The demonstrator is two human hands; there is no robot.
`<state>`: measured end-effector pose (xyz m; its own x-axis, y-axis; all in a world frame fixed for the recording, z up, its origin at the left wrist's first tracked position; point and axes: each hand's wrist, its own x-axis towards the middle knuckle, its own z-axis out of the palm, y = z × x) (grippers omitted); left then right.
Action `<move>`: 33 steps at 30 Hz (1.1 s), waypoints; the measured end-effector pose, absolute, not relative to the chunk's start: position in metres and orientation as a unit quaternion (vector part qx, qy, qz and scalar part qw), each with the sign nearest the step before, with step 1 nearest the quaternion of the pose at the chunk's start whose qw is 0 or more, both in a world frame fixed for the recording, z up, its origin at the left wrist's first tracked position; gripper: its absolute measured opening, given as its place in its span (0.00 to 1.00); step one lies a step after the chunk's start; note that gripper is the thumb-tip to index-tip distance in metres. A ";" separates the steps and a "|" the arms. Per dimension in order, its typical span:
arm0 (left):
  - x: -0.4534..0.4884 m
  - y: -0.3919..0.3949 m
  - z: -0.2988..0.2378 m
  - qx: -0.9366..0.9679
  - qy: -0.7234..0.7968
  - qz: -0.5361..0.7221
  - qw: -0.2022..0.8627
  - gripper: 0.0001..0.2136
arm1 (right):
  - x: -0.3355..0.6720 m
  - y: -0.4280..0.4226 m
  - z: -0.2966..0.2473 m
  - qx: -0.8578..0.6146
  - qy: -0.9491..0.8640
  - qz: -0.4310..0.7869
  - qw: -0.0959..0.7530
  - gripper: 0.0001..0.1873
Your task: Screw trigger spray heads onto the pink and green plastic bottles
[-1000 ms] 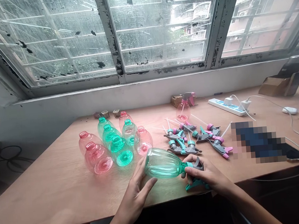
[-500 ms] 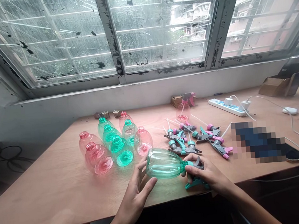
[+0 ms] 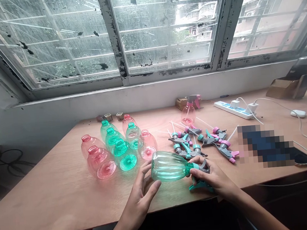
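Note:
A clear green bottle lies sideways just above the table's front edge, held between both hands. My left hand cups its base with the fingers curled round it. My right hand is closed round the grey and teal spray head fitted on the bottle's neck. Behind it lies a heap of loose spray heads in teal, pink and grey. To the left stands a group of several empty pink and green bottles.
A pink bottle with a spray head stands at the back near a cardboard box. A white power strip with cables, a phone and a white mouse lie to the right. The window sill runs behind the wooden table.
The green bottle has shifted slightly right and up between my hands; the fingers of my right hand have turned a little on the spray head.

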<state>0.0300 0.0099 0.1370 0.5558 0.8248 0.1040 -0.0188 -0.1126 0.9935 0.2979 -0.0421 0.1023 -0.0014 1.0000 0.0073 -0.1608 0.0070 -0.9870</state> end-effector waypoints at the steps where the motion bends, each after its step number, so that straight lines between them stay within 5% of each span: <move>1: 0.030 0.010 0.137 0.656 0.309 0.359 0.588 0.17 | 0.297 -0.042 0.103 -0.459 -0.459 0.535 0.541 0.22; 23: 0.029 0.009 0.135 0.650 0.327 0.340 0.596 0.23 | 0.300 -0.042 0.101 -0.468 -0.478 0.530 0.522 0.21; 33: 0.029 0.012 0.133 0.630 0.338 0.389 0.581 0.10 | 0.297 -0.042 0.102 -0.467 -0.469 0.531 0.529 0.22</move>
